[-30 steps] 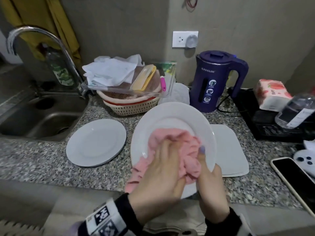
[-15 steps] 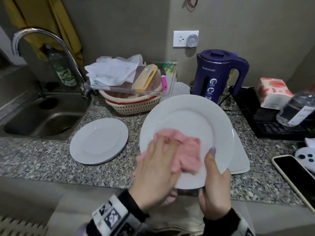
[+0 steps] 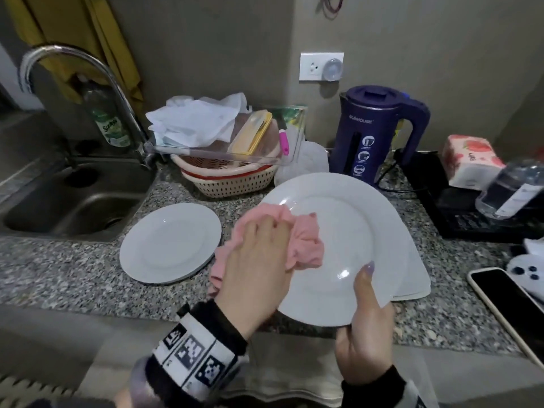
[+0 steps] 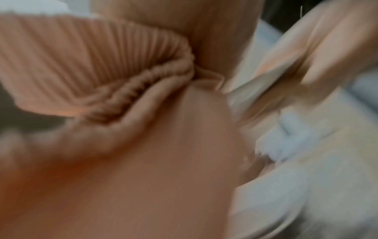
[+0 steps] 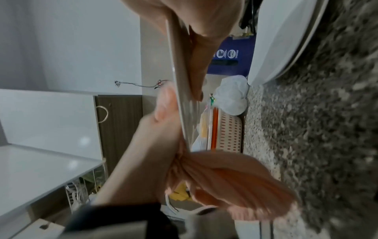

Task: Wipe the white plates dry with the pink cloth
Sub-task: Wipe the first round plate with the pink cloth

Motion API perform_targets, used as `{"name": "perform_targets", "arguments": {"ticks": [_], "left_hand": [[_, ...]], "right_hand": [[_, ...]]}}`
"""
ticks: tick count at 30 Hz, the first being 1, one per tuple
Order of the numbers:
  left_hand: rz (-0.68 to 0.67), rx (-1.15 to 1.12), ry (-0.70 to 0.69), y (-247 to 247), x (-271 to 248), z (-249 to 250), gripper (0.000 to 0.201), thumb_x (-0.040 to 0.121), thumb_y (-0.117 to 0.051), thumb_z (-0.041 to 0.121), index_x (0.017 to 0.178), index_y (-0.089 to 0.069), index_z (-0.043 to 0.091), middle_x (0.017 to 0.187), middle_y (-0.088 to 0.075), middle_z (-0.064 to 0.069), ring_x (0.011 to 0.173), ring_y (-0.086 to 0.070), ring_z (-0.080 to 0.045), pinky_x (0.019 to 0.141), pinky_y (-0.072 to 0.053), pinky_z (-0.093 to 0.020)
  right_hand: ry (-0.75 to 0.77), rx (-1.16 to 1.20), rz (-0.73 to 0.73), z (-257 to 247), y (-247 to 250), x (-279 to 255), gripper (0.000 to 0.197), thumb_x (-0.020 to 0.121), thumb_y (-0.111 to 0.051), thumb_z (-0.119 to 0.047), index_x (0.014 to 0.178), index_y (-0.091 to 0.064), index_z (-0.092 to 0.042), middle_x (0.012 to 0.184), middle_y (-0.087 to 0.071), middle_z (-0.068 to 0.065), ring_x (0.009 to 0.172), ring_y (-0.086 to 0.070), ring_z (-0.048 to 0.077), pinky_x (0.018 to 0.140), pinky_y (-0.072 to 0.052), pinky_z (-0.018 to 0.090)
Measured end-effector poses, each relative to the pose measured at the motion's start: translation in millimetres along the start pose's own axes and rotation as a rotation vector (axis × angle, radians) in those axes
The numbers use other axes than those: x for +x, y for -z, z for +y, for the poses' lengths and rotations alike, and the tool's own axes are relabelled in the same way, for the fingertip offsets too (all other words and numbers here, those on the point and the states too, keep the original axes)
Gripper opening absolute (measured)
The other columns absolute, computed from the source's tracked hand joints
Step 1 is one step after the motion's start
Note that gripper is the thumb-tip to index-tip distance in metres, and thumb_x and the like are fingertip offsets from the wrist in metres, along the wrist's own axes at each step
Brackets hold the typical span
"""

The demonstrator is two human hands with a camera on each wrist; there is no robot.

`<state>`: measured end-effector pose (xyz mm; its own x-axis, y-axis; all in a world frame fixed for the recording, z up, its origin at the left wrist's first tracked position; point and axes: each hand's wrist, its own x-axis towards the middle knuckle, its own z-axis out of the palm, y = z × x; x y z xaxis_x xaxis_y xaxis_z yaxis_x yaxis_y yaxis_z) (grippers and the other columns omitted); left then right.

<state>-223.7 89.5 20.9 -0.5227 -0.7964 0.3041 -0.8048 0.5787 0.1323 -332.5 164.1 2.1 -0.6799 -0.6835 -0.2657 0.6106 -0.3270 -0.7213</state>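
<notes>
A: Fingers first. Left hand [image 3: 256, 260]?
B: Fingers [image 3: 272, 228] laid over the pink cloth [image 3: 306, 245], pressing it onto the face of the big white plate [image 3: 362, 228]. They look fairly straight from the head view; left wrist view is too blurred to tell if they curl into the fabric. Ribbed cloth [image 4: 81, 61] fills that view.
A: Right hand [image 3: 363, 328]?
B: Grasping the plate's near rim, thumb [image 3: 366, 275] on the top face, other fingers [image 5: 197, 53] under it. Right wrist view shows the plate edge-on [image 5: 180, 90], pinched.
A: Plate position?
B: Held above the worktop [image 3: 73, 272], tilted, far edge raised. Part of the cloth hangs off the plate's left edge [image 5: 235, 181].
A: Other plates?
B: One round white plate [image 3: 170, 242] flat on the worktop, left of the held one, near the sink [image 3: 67, 207]. A squarish white plate [image 3: 415, 272] lies under and right of the held plate.
A: Surroundings?
B: Purple kettle [image 3: 379, 134] behind, baskets [image 3: 232, 181] beside it, phone [image 3: 509, 307] far right.
</notes>
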Motion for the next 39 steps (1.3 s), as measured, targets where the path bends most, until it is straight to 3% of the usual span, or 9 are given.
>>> {"name": "perform_targets", "arguments": {"ticks": [3,7,10,13,18,23,29,34,39], "left_hand": [[0.013,-0.070,-0.068,-5.7,-20.1,24.0,0.044,0.070,-0.061,0.039,0.109,-0.054,0.020,0.099,-0.057,0.001,0.093,-0.058,-0.021,0.050,-0.041,-0.024],[0.158,-0.294,0.334,-5.7,-17.3,1.7,0.064,0.074,-0.065,0.047,0.127,-0.041,0.021,0.114,-0.042,-0.006,0.107,-0.042,-0.024,0.066,-0.040,-0.033],[0.224,-0.965,0.530,1.6,-5.9,-2.4,0.067,0.070,-0.072,0.038,0.129,-0.045,0.023,0.117,-0.057,-0.003,0.104,-0.056,-0.019,0.078,-0.048,-0.038],[0.200,-1.519,0.660,-0.8,2.1,-10.6,0.020,0.077,-0.069,0.002,0.096,-0.073,0.005,0.085,-0.074,-0.015,0.080,-0.068,-0.034,0.071,-0.054,-0.046],[0.164,-1.747,0.671,-2.8,3.9,-36.3,0.034,0.063,-0.067,0.001,0.097,-0.069,-0.002,0.088,-0.076,-0.014,0.079,-0.073,-0.020,0.066,-0.057,-0.025],[0.030,-1.651,0.621,18.4,19.8,-78.3,0.026,0.053,-0.070,0.001,0.079,-0.072,0.001,0.071,-0.074,-0.012,0.058,-0.071,-0.017,0.052,-0.056,-0.022],[-0.140,-1.284,0.383,46.1,32.8,-72.9,0.010,0.062,-0.075,0.005,0.068,-0.068,0.002,0.053,-0.065,-0.002,0.044,-0.058,-0.005,0.044,-0.045,-0.011],[0.084,-0.206,0.070,17.5,28.6,-52.0,0.057,0.082,-0.051,0.018,0.137,-0.043,0.009,0.137,-0.045,-0.013,0.118,-0.037,-0.032,0.103,-0.033,-0.038],[-0.056,-0.140,-0.175,7.3,19.6,5.9,0.057,0.079,-0.050,0.014,0.135,-0.045,0.009,0.145,-0.040,-0.012,0.124,-0.021,-0.030,0.112,-0.025,-0.055]], "right_hand": [[0.022,0.010,0.032,2.0,-2.1,1.9,0.049,0.085,-0.057,-0.033,0.129,-0.055,-0.012,0.122,-0.067,0.002,0.105,-0.066,0.012,0.081,-0.056,0.026],[0.065,0.017,0.068,-1.7,-3.6,2.7,0.035,0.092,-0.054,-0.031,0.125,-0.058,-0.019,0.118,-0.068,-0.003,0.105,-0.067,0.012,0.081,-0.057,0.028],[0.044,0.075,0.088,0.5,-15.2,-4.2,0.042,0.089,-0.056,-0.034,0.130,-0.055,-0.024,0.117,-0.069,-0.007,0.098,-0.069,0.008,0.070,-0.057,0.020],[0.027,0.135,0.096,6.8,-17.5,-9.6,0.052,0.084,-0.059,-0.035,0.134,-0.052,-0.026,0.105,-0.069,-0.016,0.086,-0.069,0.000,0.063,-0.055,0.015],[-0.109,0.003,-0.133,-2.2,-8.2,-10.6,0.053,0.089,-0.051,-0.031,0.139,-0.048,-0.013,0.121,-0.067,0.002,0.093,-0.068,0.004,0.063,-0.053,0.012],[-0.277,-0.046,-0.457,-50.6,-5.1,18.4,0.049,0.073,-0.062,-0.061,0.112,-0.071,-0.032,0.125,-0.065,0.002,0.115,-0.061,0.018,0.093,-0.051,0.042],[-0.394,-0.283,-0.394,-53.8,-7.1,31.5,0.046,0.090,-0.037,-0.055,0.115,-0.063,-0.027,0.108,-0.073,0.001,0.098,-0.070,0.015,0.077,-0.058,0.032],[-0.191,-0.403,-0.189,-26.1,3.3,15.6,0.059,0.073,-0.051,-0.068,0.117,-0.058,-0.029,0.106,-0.073,-0.009,0.092,-0.070,0.009,0.070,-0.059,0.028],[-0.095,-0.517,-0.105,-12.9,5.0,12.1,0.044,0.077,-0.050,-0.064,0.092,-0.062,-0.024,0.090,-0.073,-0.012,0.090,-0.068,0.014,0.090,-0.053,0.043]]}}
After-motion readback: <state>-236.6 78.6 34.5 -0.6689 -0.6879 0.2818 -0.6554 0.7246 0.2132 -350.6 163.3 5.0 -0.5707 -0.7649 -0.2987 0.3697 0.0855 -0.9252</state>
